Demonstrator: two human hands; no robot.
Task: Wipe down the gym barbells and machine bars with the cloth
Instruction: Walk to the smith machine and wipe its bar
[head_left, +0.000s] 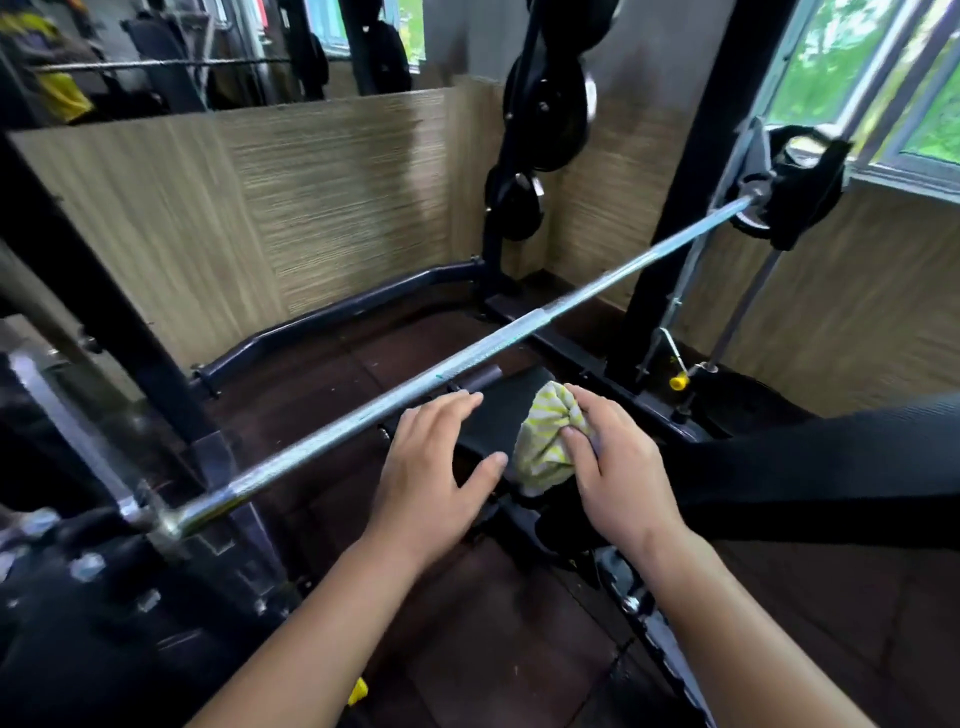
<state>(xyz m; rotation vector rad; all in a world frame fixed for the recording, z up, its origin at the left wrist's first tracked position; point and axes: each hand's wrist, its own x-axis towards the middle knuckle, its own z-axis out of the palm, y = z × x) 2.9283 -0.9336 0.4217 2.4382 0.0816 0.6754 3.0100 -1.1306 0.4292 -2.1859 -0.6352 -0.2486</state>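
Just beside the barbell (467, 358), left hand (431, 467) empty, fingers straight; right hand (618, 467), fingers around the cloth (545, 436)

2 hands (left hand (434, 470), right hand (618, 467)), 1 striped cloth (545, 441), 1 steel barbell (519, 332), 1 black bench (498, 410)

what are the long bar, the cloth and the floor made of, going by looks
Bar: bright metal, likely chromed steel; it glints, with a rougher knurled band mid-length.
Cloth: soft fabric, yellow-green and white stripes, bunched into folds in the right hand.
Floor: dark matte tiles, possibly rubber; seams show between them.
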